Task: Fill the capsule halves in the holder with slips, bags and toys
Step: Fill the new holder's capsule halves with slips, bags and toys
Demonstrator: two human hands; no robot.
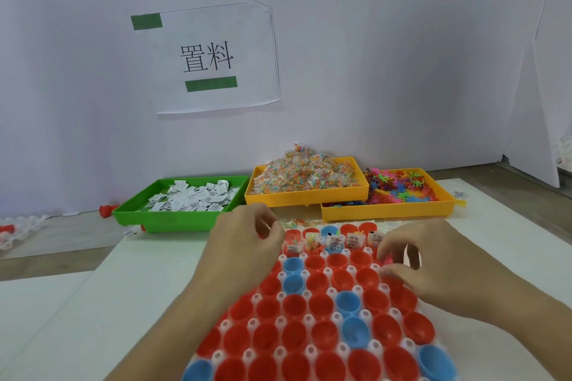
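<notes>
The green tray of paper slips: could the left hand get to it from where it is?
Probably yes. The left hand hovers at the holder's far edge, the green tray lies just beyond, open-topped, with nothing between.

White holder of red and blue capsule halves at 6 o'clock, both hands curled over its far rows, left hand, right hand, green tray of slips at 10 o'clock, bags and toys in yellow trays toward 1 o'clock.

White mat under holder, three trays.

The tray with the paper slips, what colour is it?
Green. The slip tray shows best in the head view, at the back left.
</notes>
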